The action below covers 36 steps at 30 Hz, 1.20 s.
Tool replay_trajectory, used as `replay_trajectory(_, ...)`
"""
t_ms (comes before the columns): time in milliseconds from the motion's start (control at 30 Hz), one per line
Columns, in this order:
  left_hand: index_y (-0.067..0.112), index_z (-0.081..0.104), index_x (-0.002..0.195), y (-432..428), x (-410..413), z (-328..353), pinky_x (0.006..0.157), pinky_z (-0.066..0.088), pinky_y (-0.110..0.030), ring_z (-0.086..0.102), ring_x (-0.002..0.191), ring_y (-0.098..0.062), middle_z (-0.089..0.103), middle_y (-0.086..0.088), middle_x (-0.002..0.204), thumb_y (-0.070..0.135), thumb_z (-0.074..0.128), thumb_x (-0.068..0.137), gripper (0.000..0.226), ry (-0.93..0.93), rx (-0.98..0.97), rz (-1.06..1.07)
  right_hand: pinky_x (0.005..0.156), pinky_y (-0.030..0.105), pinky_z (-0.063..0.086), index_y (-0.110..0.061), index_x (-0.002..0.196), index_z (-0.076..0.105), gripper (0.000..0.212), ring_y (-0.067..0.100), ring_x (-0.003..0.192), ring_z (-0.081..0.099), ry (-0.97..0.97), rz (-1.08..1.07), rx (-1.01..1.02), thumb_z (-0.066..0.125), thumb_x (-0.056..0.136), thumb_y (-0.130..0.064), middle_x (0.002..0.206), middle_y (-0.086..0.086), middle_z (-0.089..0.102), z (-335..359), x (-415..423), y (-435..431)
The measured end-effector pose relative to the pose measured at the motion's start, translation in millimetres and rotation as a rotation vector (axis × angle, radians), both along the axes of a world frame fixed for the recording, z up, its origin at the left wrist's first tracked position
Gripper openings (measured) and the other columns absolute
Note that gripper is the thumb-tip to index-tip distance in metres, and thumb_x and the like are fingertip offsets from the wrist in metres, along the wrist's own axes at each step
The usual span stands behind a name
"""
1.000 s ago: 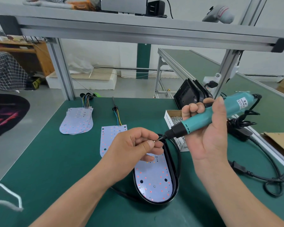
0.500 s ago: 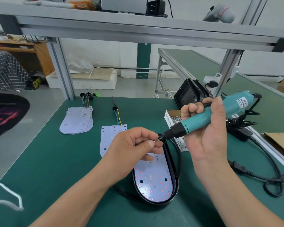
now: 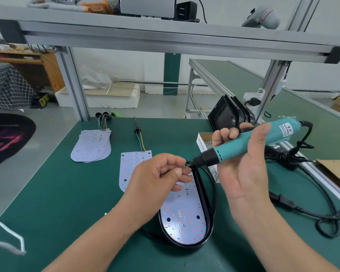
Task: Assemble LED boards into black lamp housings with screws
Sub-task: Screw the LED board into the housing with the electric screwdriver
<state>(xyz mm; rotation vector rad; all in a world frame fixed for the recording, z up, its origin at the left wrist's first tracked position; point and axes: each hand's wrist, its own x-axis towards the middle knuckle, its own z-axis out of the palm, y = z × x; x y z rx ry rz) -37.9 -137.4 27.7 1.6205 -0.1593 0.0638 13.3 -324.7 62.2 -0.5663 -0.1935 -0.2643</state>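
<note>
A black lamp housing (image 3: 210,218) lies on the green table with a white LED board (image 3: 183,214) seated inside it. My right hand (image 3: 241,165) grips a teal electric screwdriver (image 3: 243,143), its tip pointing left above the housing's far end. My left hand (image 3: 161,173) pinches a small screw (image 3: 183,167) between thumb and forefinger, right at the bit's tip. A loose LED board (image 3: 129,165) with coloured wires lies just left of the housing, partly hidden by my left hand. A stack of LED boards (image 3: 91,146) sits further left.
A white box of screws (image 3: 203,143) stands behind the housing. Black housings (image 3: 230,114) lean upright at the back right. The screwdriver's black cable and power supply (image 3: 289,156) trail along the right side. An aluminium frame post (image 3: 75,85) rises at the back left.
Almost nothing has shifted. Both hands hold their places, with the screw staying at the bit's tip.
</note>
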Motion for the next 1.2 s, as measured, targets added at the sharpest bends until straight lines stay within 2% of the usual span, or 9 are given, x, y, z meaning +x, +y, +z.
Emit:
replay_trajectory(367, 0.039, 0.062, 0.129, 3.0, -4.1, 6.4, 0.073, 0.061, -0.026, 0.077, 0.098, -0.009, 0.076, 0.018, 0.118, 0.017, 0.054, 0.090, 0.045, -0.084, 0.034, 0.046, 0.093, 0.040, 0.058, -0.015, 0.099, 0.060, 0.036, 0.021, 0.080, 0.062, 0.029, -0.010, 0.026, 0.066, 0.099, -0.051, 0.078, 0.003, 0.054, 1.3, 2.9, -3.2)
replay_trajectory(500, 0.047, 0.047, 0.142, 27.8, 4.3, 21.3, 0.078, 0.053, -0.032, 0.064, 0.088, -0.005, 0.065, 0.018, 0.104, 0.045, 0.049, 0.080, 0.062, -0.033, 0.498, 0.306, 0.094, 0.041, 0.058, -0.015, 0.098, 0.061, 0.037, 0.022, 0.080, 0.062, 0.038, -0.017, 0.028, 0.069, 0.096, -0.051, 0.079, 0.003, 0.054, 0.5, 4.8, -5.9)
replay_trajectory(633, 0.048, 0.024, 0.154, 31.9, 5.3, 20.9, 0.066, 0.053, -0.033, 0.069, 0.074, -0.009, 0.068, 0.010, 0.090, 0.062, 0.054, 0.081, 0.080, 0.281, 0.754, 0.068, 0.095, 0.041, 0.057, -0.016, 0.098, 0.062, 0.037, 0.022, 0.081, 0.061, 0.037, -0.024, -0.010, 0.070, 0.094, -0.051, 0.079, 0.003, 0.054, -1.8, 8.3, -6.5)
replay_trajectory(733, 0.052, 0.017, 0.156, 22.1, 2.6, 12.4, 0.060, 0.061, -0.031, 0.072, 0.063, -0.012, 0.072, 0.004, 0.098, 0.054, 0.067, 0.077, 0.094, 0.361, 0.643, -0.085, 0.093, 0.041, 0.057, -0.015, 0.099, 0.061, 0.034, 0.021, 0.079, 0.062, 0.031, -0.007, -0.036, 0.067, 0.098, -0.048, 0.078, 0.003, 0.054, -4.7, 9.2, -3.4)
replay_trajectory(833, 0.047, 0.019, 0.158, 15.1, 4.8, 3.9, 0.067, 0.067, -0.040, 0.079, 0.079, -0.021, 0.074, 0.002, 0.107, 0.035, 0.075, 0.075, 0.100, 0.372, 0.467, -0.083, 0.089, 0.040, 0.058, -0.014, 0.098, 0.061, 0.030, 0.021, 0.076, 0.061, 0.037, 0.002, -0.063, 0.064, 0.101, -0.044, 0.076, 0.004, 0.054, -8.2, 9.8, 0.0)
replay_trajectory(933, 0.033, 0.042, 0.144, 8.2, 4.7, -4.1, 0.059, 0.063, -0.033, 0.078, 0.083, -0.017, 0.076, 0.000, 0.104, 0.028, 0.076, 0.069, 0.083, 0.393, 0.296, -0.026, 0.088, 0.038, 0.058, -0.013, 0.099, 0.062, 0.029, 0.020, 0.076, 0.062, 0.044, 0.014, -0.113, 0.060, 0.105, -0.041, 0.076, 0.004, 0.054, -12.5, 9.8, 4.4)
replay_trajectory(1000, 0.033, 0.054, 0.125, 5.8, 5.0, -8.2, 0.064, 0.066, -0.040, 0.078, 0.087, -0.018, 0.077, 0.000, 0.104, 0.027, 0.074, 0.067, 0.062, 0.408, 0.254, -0.007, 0.086, 0.038, 0.058, -0.013, 0.100, 0.063, 0.027, 0.019, 0.076, 0.062, 0.040, 0.016, -0.143, 0.058, 0.107, -0.039, 0.076, 0.003, 0.054, -15.1, 9.9, 7.5)
replay_trajectory(1100, 0.032, 0.058, 0.115, 5.2, 5.6, -12.4, 0.081, 0.066, -0.051, 0.077, 0.095, -0.022, 0.077, -0.001, 0.106, 0.025, 0.072, 0.067, 0.051, 0.410, 0.213, 0.002, 0.087, 0.039, 0.058, -0.015, 0.097, 0.065, 0.025, 0.020, 0.076, 0.061, 0.029, 0.020, -0.177, 0.059, 0.106, -0.037, 0.076, 0.003, 0.055, -17.0, 10.2, 12.7)
replay_trajectory(1200, 0.032, 0.057, 0.116, 4.0, 6.4, -13.7, 0.078, 0.066, -0.047, 0.077, 0.094, -0.022, 0.077, 0.000, 0.105, 0.025, 0.071, 0.067, 0.051, 0.407, 0.185, -0.002, 0.091, 0.041, 0.057, -0.018, 0.091, 0.070, 0.023, 0.020, 0.076, 0.060, 0.011, 0.025, -0.205, 0.064, 0.103, -0.037, 0.077, 0.003, 0.055, -18.7, 11.0, 16.4)
